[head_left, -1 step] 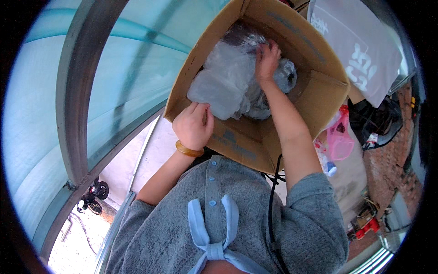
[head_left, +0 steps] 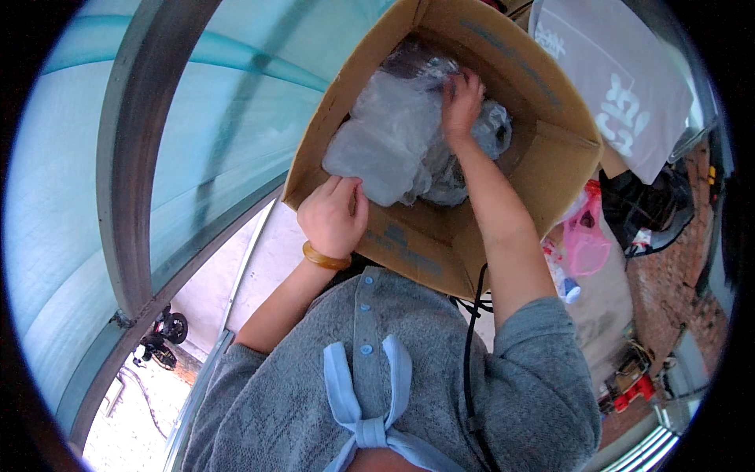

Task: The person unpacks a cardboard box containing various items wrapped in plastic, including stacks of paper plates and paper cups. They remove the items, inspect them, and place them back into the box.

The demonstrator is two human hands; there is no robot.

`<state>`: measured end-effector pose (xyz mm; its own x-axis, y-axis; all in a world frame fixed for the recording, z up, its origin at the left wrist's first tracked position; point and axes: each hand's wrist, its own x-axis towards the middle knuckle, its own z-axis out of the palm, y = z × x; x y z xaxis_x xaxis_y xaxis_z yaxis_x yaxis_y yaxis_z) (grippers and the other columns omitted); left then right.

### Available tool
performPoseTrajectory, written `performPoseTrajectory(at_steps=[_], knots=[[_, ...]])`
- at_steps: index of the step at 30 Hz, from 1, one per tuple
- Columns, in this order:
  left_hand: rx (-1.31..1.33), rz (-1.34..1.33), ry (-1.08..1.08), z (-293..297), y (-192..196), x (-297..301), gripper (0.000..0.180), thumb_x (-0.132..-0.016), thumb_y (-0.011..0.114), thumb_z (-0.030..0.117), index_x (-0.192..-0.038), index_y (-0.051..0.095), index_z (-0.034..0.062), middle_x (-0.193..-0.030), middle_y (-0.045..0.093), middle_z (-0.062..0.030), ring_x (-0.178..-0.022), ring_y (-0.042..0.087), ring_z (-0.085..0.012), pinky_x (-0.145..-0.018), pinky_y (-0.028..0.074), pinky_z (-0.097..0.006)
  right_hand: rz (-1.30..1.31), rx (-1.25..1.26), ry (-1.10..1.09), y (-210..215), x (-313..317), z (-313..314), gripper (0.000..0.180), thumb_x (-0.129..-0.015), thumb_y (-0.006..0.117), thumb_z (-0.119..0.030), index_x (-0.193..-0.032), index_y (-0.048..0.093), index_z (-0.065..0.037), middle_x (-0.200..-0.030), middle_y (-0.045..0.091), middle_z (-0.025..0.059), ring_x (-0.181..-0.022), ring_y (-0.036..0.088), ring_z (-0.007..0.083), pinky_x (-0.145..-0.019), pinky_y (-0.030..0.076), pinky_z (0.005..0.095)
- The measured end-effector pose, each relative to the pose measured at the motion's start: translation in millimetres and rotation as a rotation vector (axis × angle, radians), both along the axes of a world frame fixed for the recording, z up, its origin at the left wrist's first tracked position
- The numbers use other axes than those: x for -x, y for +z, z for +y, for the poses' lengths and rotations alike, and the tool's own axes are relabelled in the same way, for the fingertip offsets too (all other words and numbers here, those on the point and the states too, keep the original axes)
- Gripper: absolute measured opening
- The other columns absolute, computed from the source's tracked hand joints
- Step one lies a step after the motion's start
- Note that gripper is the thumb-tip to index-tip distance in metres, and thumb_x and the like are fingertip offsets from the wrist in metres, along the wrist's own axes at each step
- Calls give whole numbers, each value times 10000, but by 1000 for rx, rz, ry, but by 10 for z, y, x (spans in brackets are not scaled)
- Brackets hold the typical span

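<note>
A deep brown cardboard box (head_left: pixel 550 177) stands open in front of me. Inside lies a bundle of crumpled clear plastic bags (head_left: pixel 385 134), with a shinier crinkled piece at the far end. My left hand (head_left: pixel 334 216), wearing an amber bangle (head_left: pixel 325 257) at the wrist, is closed over the near left rim of the box, its fingertips partly hidden close to the bags. My right hand (head_left: pixel 462 106) reaches down into the box at the right of the bundle. Its fingers are bent and gripping the plastic, with the thumb a little apart.
A teal translucent sheet wall (head_left: pixel 236 102) with a dark metal post (head_left: pixel 134 157) rises on the left. To the right are a grey-white printed bag (head_left: pixel 621 94), a pink plastic bag (head_left: pixel 588 240) and a black bag (head_left: pixel 649 200). A black cable (head_left: pixel 470 362) hangs along my front.
</note>
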<state>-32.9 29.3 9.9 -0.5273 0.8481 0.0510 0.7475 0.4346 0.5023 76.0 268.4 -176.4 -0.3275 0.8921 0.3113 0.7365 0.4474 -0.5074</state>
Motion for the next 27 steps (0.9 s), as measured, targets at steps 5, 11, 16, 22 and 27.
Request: performPoseTrajectory(at_steps=[5,11,16,22,27], knots=[[-32,-11,-5,-6,11,-2,35,-739,607,114,-759,602,85,-693,558,-75,-620,567,-268,-527,437,-365,472,221,-160,-166,-132,288,125,-811,590,-42,-926,567,-1,-874,606,107,-810,575,202,-744,458,311],[-45,-4,-11,-9,14,10,32,-738,605,108,-753,594,83,-686,554,-77,-615,564,-270,-524,435,-363,466,541,-11,-59,-360,494,147,-777,652,-88,-893,623,-2,-796,643,57,-735,567,122,-694,458,274],[-9,-46,-20,-38,26,6,65,-747,605,116,-797,620,78,-748,591,-98,-668,588,-295,-556,460,-369,572,730,60,533,-366,499,143,-796,657,-98,-898,636,1,-796,640,13,-719,556,88,-683,444,240],[-13,-25,-21,-59,8,6,83,-741,606,122,-807,623,74,-751,599,-93,-678,597,-287,-569,466,-371,729,857,19,1933,-623,226,166,-803,634,-68,-954,618,-3,-847,626,19,-743,560,88,-689,437,222],[-22,-14,-13,-89,-5,-15,69,-735,607,125,-793,626,94,-728,592,-71,-653,593,-267,-554,463,-361,927,674,-44,2940,-1314,-62,234,-805,613,-54,-1028,586,14,-894,614,42,-804,566,114,-718,446,235]])
